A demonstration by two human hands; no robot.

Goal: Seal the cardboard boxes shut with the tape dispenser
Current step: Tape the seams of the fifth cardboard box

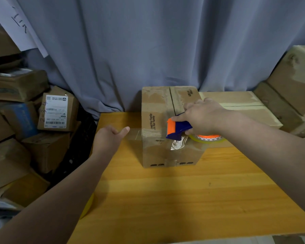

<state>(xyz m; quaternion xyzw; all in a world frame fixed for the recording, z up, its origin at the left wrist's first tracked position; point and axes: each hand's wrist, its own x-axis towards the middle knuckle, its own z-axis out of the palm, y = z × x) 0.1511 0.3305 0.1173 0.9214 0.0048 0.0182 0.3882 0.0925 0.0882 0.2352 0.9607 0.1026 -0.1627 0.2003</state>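
A brown cardboard box (pixel 155 120) stands at the far side of the wooden table (pixel 183 199), its top flaps closed. My right hand (pixel 204 115) grips a blue and orange tape dispenser (pixel 178 128) held over the box's front top edge, the tape roll (pixel 208 139) hanging to the right. A clear strip of tape (pixel 134 133) stretches from the dispenser leftward past the box's left edge. My left hand (pixel 111 136) pinches the free end of that strip, thumb pointing at the box. Shiny tape (pixel 177 145) lies on the box's front face.
A second, flatter cardboard box (pixel 241 106) lies right behind the first. More boxes are stacked at the right (pixel 292 88) and piled on the floor to the left (pixel 55 111). A grey curtain (pixel 148 50) hangs behind the table.
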